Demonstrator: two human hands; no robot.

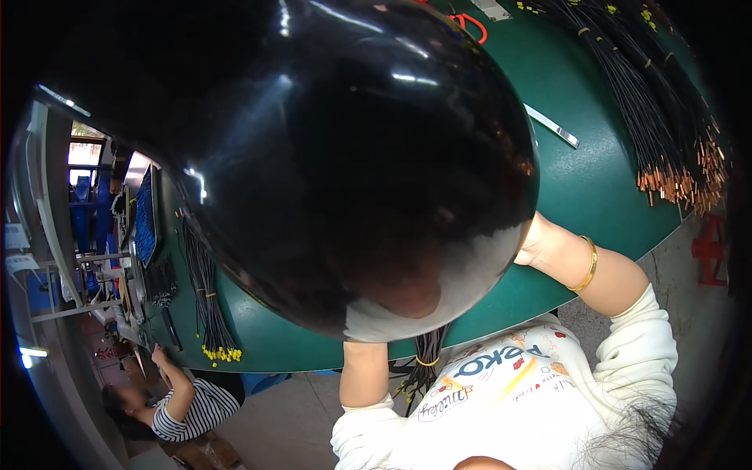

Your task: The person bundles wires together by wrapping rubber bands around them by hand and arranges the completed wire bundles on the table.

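A big glossy black rounded shade (352, 172) fills the middle of the head view and hides what lies behind it. My left forearm (364, 374) runs up behind its lower rim, and the left hand is out of sight there. Only the heel and wrist of my right hand (533, 241) show at the shade's right edge. A gold bangle (591, 265) circles that arm. The fingers of both hands are hidden, so what they hold cannot be made out. A tied bundle of black wires (428, 350) hangs at the table edge between my arms.
Large bundles of black wires with copper-coloured ends (650, 133) lie on the green table (501, 305) at right. A metal strip (553, 127) and red-handled scissors (474, 27) are nearer the shade. Yellow-tipped wires (207, 298) lie left. A person in stripes (196, 407) sits beyond.
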